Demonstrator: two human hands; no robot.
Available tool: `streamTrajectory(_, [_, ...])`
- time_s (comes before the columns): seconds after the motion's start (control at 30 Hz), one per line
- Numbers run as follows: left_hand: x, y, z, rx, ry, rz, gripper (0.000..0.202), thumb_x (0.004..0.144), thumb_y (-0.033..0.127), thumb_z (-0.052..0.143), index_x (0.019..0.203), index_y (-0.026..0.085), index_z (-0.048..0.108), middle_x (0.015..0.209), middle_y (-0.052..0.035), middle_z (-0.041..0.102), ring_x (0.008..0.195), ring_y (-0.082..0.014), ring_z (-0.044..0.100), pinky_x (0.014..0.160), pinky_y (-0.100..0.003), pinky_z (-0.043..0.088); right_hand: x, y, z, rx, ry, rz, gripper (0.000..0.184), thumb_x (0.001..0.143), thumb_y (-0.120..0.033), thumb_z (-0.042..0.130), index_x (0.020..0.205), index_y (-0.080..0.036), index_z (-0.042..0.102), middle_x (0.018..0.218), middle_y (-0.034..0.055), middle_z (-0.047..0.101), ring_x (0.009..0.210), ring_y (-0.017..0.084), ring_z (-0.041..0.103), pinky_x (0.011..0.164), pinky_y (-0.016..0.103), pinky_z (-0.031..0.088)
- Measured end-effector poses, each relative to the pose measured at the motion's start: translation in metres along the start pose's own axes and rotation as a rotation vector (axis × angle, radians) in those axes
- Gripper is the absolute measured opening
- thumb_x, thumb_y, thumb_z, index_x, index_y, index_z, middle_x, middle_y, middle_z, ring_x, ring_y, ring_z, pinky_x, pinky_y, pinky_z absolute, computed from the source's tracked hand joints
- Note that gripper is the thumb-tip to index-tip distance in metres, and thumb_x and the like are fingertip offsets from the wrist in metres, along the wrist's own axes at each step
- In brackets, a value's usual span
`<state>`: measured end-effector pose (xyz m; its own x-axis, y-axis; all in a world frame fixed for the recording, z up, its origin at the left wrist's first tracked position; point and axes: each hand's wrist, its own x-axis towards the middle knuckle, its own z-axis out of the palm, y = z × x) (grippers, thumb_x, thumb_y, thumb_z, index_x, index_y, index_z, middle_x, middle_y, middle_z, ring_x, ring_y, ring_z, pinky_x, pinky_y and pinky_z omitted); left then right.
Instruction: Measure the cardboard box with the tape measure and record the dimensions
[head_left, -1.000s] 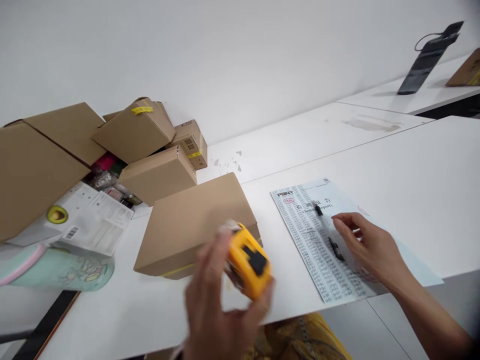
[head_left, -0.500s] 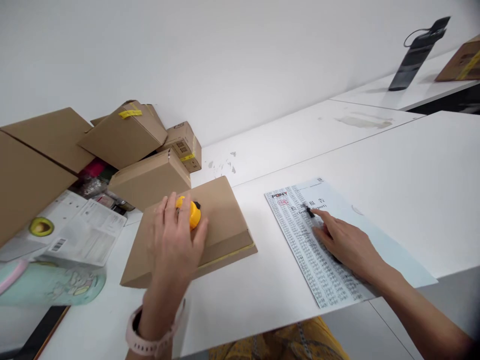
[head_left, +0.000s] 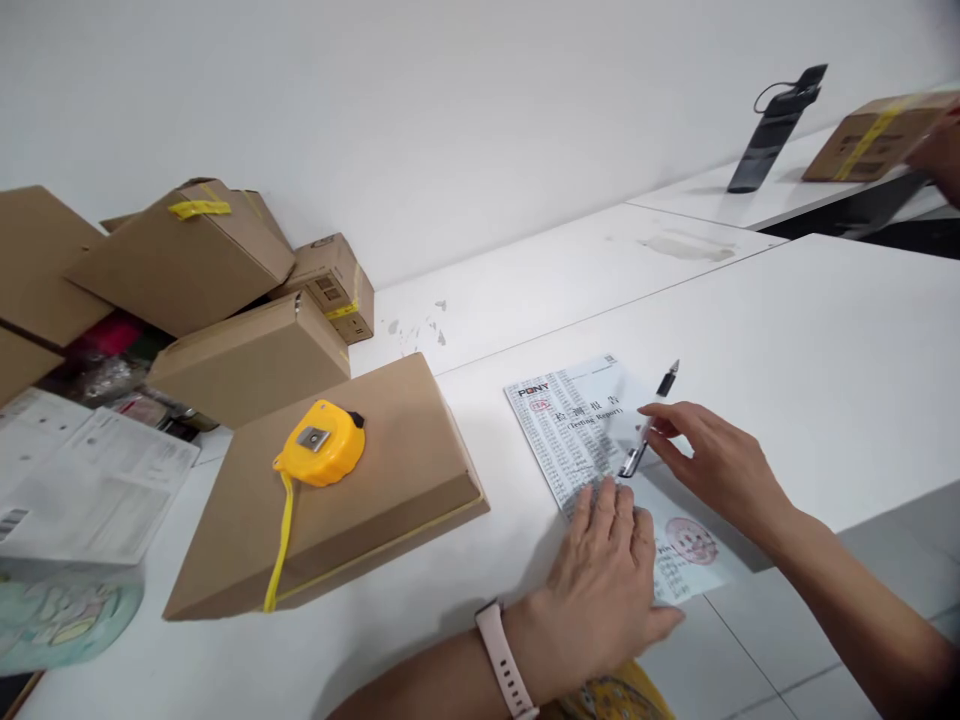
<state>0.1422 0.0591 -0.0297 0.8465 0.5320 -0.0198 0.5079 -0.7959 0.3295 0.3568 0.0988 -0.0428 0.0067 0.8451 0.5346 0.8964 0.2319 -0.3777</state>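
Note:
My left hand lies flat, fingers outstretched, on the lower part of a printed test report with a red stamp. Between thumb and fingertips of my right hand is a black-and-white pen, slanted above the paper, its dark pointed end up and to the right and its other end near my left fingertips. A yellow tape measure rests on a flat cardboard box to the left, its yellow strip hanging over the box's front edge.
Several cardboard boxes are piled at the back left, beside white printed packaging and a pale green bottle. Far right stand a dark bottle and a taped box, with another person's hand at the box.
My left hand has left the tape measure and moved right onto the report. My right hand now shows the pen with its pointed end up. The view has shifted; another person's hand appears far right.

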Motion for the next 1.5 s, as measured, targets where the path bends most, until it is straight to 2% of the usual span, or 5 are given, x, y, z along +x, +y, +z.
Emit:
streamTrajectory(0.2, [0.005, -0.005, -0.005, 0.031, -0.056, -0.024, 0.093, 0.096, 0.073, 0.035, 0.156, 0.002, 0.031, 0.164, -0.0311, 0.022, 0.154, -0.0446, 0.01, 0.125, -0.06, 0.02, 0.015, 0.0, -0.003, 0.198, 0.206, 0.4, 0.03, 0.097, -0.051, 0.052, 0.084, -0.025, 0.06, 0.066, 0.0042, 0.064, 0.062, 0.023, 0.062, 0.061, 0.039, 0.047])
streamTrajectory(0.4, [0.006, -0.012, 0.002, 0.112, 0.033, -0.051, 0.087, 0.095, 0.076, 0.027, 0.154, 0.013, 0.034, 0.163, -0.0306, 0.027, 0.152, -0.0413, 0.026, 0.12, -0.056, 0.033, 0.033, -0.017, 0.009, 1.113, -0.21, 0.616, 0.04, 0.092, -0.062, 0.061, 0.102, -0.024, 0.069, 0.096, 0.0076, 0.072, 0.089, 0.022, 0.067, 0.079, 0.038, 0.053])
streamTrajectory(0.53, [0.006, -0.012, 0.008, 0.224, 0.111, -0.049, 0.08, 0.098, 0.071, 0.026, 0.151, 0.013, 0.037, 0.16, -0.0287, 0.037, 0.151, -0.0389, 0.032, 0.118, -0.054, 0.038, 0.032, -0.015, 0.022, 0.955, -0.259, 0.659, 0.042, 0.085, -0.06, 0.071, 0.071, -0.023, 0.056, 0.057, -0.005, 0.046, 0.053, 0.012, 0.039, 0.052, 0.029, 0.035])
streamTrajectory(0.7, [0.007, -0.012, 0.007, 0.305, 0.145, -0.051, 0.082, 0.097, 0.074, 0.025, 0.149, 0.012, 0.041, 0.155, -0.0275, 0.045, 0.146, -0.0369, 0.043, 0.115, -0.052, 0.042, 0.026, -0.009, 0.025, 0.838, -0.332, 0.543, 0.039, 0.091, -0.062, 0.061, 0.094, -0.023, 0.066, 0.077, 0.0039, 0.065, 0.07, 0.017, 0.053, 0.061, 0.033, 0.042])
streamTrajectory(1.5, [0.012, -0.016, 0.004, 0.349, 0.151, -0.039, 0.081, 0.095, 0.075, 0.028, 0.144, 0.013, 0.045, 0.149, -0.0249, 0.054, 0.14, -0.0344, 0.048, 0.115, -0.051, 0.036, 0.006, -0.005, 0.034, 0.663, -0.32, 0.445, 0.03, 0.093, -0.046, 0.061, 0.075, -0.024, 0.054, 0.059, -0.0048, 0.043, 0.054, 0.012, 0.036, 0.048, 0.029, 0.03])
